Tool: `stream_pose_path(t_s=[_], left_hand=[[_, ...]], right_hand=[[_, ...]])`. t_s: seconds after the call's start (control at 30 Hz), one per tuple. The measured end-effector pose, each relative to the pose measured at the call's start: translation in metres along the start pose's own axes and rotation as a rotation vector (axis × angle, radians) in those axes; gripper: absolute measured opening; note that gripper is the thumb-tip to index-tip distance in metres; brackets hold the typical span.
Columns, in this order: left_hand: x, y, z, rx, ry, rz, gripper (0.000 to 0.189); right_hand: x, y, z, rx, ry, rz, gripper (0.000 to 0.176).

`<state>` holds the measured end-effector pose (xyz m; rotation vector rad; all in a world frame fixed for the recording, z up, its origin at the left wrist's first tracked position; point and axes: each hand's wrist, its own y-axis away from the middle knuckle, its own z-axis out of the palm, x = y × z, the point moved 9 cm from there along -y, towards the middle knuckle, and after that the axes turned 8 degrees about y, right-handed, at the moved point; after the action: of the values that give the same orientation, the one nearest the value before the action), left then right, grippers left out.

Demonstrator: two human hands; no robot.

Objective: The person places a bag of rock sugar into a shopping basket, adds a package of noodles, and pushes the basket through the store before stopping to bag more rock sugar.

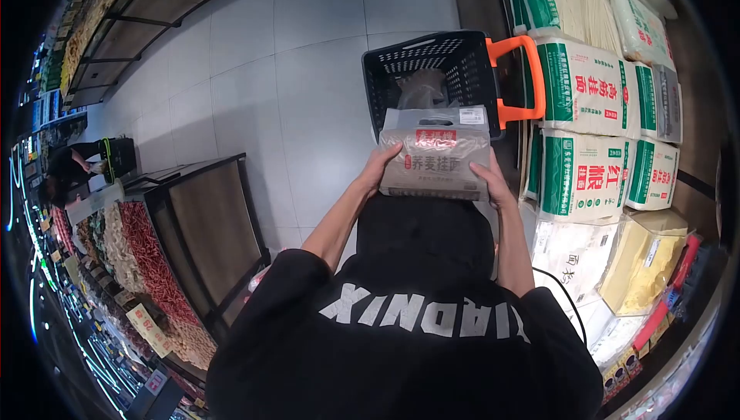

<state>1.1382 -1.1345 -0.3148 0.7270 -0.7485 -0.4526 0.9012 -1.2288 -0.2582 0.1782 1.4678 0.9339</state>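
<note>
Between both hands I hold a plastic-wrapped pack of buckwheat noodles (pixel 436 164), with a red label and a white sticker on its clear top flap. My left hand (pixel 378 167) is closed on the pack's left edge. At the right edge, my right hand (pixel 493 179) grips it with the thumb on the front. Just beyond the pack stands a black shopping basket (pixel 378 84) with an orange handle (pixel 537 80). A clear plastic bag (pixel 422 88) lies inside the basket, its contents hard to make out.
To the right, a shelf carries stacked packs of dried noodles (pixel 583 90) in green and white wrapping, and flour bags (pixel 574 254). Bins of dried goods (pixel 146 254) line the left. A person (pixel 77 165) bends at the far left. Grey tiled floor (pixel 239 80) runs between.
</note>
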Motion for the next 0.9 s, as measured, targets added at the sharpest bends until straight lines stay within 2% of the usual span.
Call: stream_pose_path(t_s=[0.2, 0.27, 0.3, 0.4, 0.43, 0.47, 0.53, 0.6, 0.67, 0.77, 0.83, 0.9], left_hand=[[0.032, -0.036, -0.023, -0.034, 0.018, -0.092, 0.073], [0.038, -0.053, -0.028, -0.002, 0.064, -0.111, 0.081], [0.037, -0.066, -0.034, -0.002, 0.070, -0.114, 0.081], [0.040, -0.097, -0.045, 0.000, 0.064, -0.154, 0.082], [0.051, -0.105, -0.048, 0.054, -0.021, -0.088, 0.081], [0.067, -0.115, -0.050, 0.109, -0.108, -0.020, 0.080], [0.090, -0.131, -0.044, 0.069, -0.170, -0.007, 0.078], [0.104, -0.139, -0.040, 0.037, -0.242, -0.007, 0.076], [0.131, -0.152, -0.028, 0.026, -0.473, 0.088, 0.071], [0.161, -0.152, -0.001, 0.082, -0.522, 0.158, 0.076], [0.163, -0.159, 0.004, 0.101, -0.534, 0.202, 0.074], [0.164, -0.157, 0.007, 0.256, -0.390, 0.220, 0.072]], right_hand=[[-0.027, -0.017, 0.028, 0.127, -0.032, -0.094, 0.073], [-0.035, -0.021, 0.032, 0.194, 0.137, -0.110, 0.069], [-0.040, -0.022, 0.039, 0.195, 0.142, -0.106, 0.069], [-0.064, -0.014, 0.054, 0.258, 0.429, -0.169, 0.064], [-0.065, -0.014, 0.058, 0.249, 0.432, -0.168, 0.064], [-0.067, -0.015, 0.060, 0.241, 0.299, -0.200, 0.065], [-0.075, -0.018, 0.064, 0.207, -0.012, -0.206, 0.069], [-0.071, -0.026, 0.054, 0.194, 0.016, -0.174, 0.071], [-0.071, -0.034, 0.046, 0.215, 0.024, -0.155, 0.074], [-0.079, -0.040, 0.035, 0.302, 0.108, -0.152, 0.069], [-0.080, -0.050, 0.029, 0.282, 0.073, -0.147, 0.068], [-0.084, -0.058, 0.022, 0.326, 0.268, -0.171, 0.067]])
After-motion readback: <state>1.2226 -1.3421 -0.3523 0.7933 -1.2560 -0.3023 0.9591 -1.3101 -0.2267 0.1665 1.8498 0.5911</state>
